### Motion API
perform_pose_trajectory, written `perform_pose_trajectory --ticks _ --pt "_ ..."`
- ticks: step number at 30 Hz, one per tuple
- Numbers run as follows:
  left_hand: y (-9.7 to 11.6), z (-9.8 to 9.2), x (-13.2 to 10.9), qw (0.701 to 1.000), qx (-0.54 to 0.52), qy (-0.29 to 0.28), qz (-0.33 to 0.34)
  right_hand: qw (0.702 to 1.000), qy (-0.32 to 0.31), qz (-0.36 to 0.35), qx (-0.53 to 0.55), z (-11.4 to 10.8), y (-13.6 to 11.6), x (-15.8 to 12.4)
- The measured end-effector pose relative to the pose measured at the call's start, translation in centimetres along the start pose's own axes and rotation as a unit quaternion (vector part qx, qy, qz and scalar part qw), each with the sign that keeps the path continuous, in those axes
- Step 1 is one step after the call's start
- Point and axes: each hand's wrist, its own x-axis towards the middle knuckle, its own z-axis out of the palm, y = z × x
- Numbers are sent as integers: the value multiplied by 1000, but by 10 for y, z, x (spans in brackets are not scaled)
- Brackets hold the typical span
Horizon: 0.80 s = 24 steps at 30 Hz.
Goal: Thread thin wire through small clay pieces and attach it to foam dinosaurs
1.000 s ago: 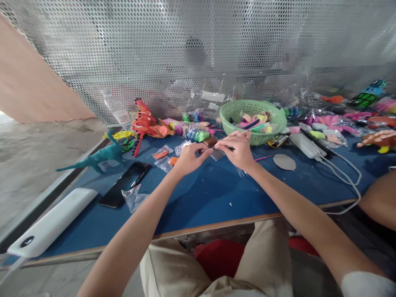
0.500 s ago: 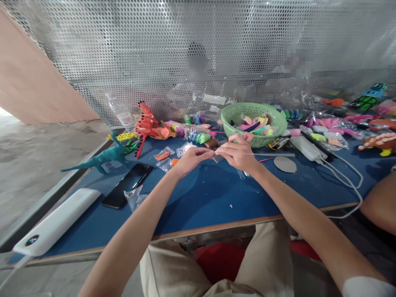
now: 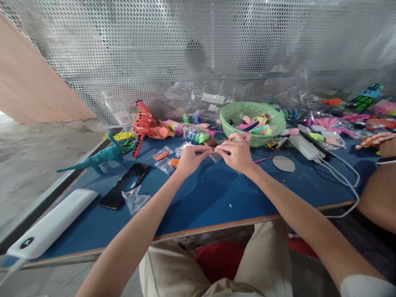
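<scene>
My left hand (image 3: 191,160) and my right hand (image 3: 237,154) meet above the table, each pinched with its fingertips close to the other's. What lies between the fingertips is too small and covered to make out. Under my right hand several thin wires (image 3: 240,175) lie on the blue surface. A brown lump in clear wrap (image 3: 210,142) is just behind the fingertips. To the left of my left hand are small orange clay pieces in clear bags (image 3: 161,155). A pink thin tool (image 3: 262,159) and a grey flat oval (image 3: 284,163) lie right of my right hand.
A green basket (image 3: 227,123) with colourful clay packs stands behind my hands. On the left are a teal long-necked dinosaur (image 3: 105,156), a red winged figure (image 3: 144,123), a phone (image 3: 123,187) and a white power bank (image 3: 55,220). Another person's arm (image 3: 382,189) is at the right edge.
A thin pale strand that stuck out to the right of my right hand is no longer visible. At the right edge, the other person's hand has come up to the brown dinosaur.
</scene>
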Motion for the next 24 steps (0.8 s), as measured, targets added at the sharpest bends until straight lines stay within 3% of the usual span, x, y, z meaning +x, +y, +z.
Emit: perform_pose_trajectory --ticks 7,13,17,24 --pt "-7 5 -1 997 -66 -14 26 996 24 80 38 4 -2 2" --pt "-3 4 -2 997 -57 3 42 985 14 137 105 4 1 3" --pt "1 6 -4 998 -15 22 58 978 5 150 142 6 3 3" --pt "-1 10 -6 997 -52 6 57 975 -16 153 159 4 4 4"
